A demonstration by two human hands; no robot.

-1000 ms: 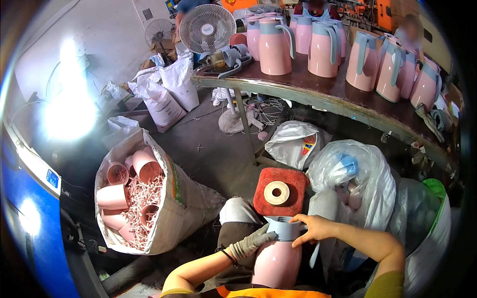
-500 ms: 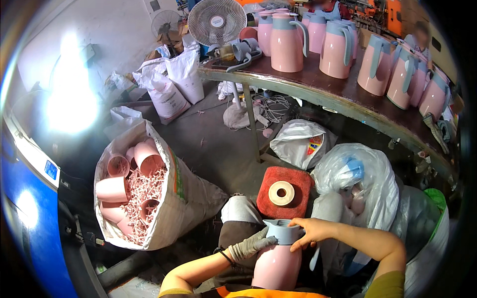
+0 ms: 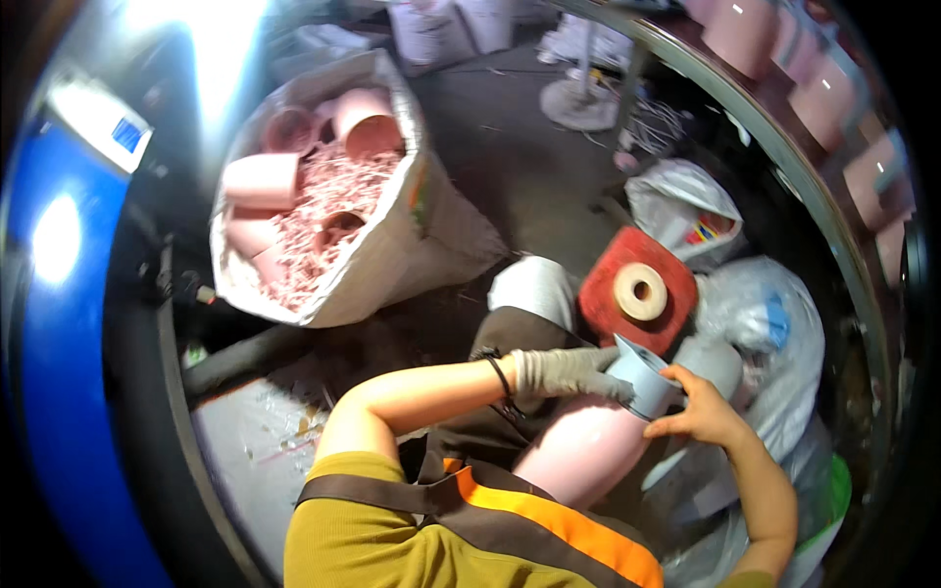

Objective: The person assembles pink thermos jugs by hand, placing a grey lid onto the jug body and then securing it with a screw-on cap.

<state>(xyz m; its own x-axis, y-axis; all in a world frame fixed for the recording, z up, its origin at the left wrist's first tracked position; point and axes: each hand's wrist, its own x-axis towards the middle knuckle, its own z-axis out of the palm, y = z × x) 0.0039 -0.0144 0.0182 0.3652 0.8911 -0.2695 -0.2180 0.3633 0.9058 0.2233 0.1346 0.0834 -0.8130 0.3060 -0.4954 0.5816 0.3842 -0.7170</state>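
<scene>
A pink jug (image 3: 586,453) lies tilted across my lap, its grey-blue spouted collar (image 3: 644,380) pointing up and to the right. My left hand (image 3: 569,373), in a grey glove, closes on the collar's left side, with the thumb over its front. My bare right hand (image 3: 704,410) grips the collar from the right, thumb and fingers curled round its edge. Part of a grey-blue handle (image 3: 668,468) shows below the right hand. Just beyond the collar is a red padded block (image 3: 610,284) with a cream ring (image 3: 642,292) on it.
A large white sack (image 3: 441,250) at left holds pink cups (image 3: 263,181) and pink scraps. Clear plastic bags (image 3: 784,323) stand close on my right. A table edge (image 3: 745,118) with pink jugs (image 3: 823,98) runs along the upper right. A blue machine (image 3: 74,392) borders the left.
The view has swung down and left. The jug now leans further over to the right, with both hands still on its collar.
</scene>
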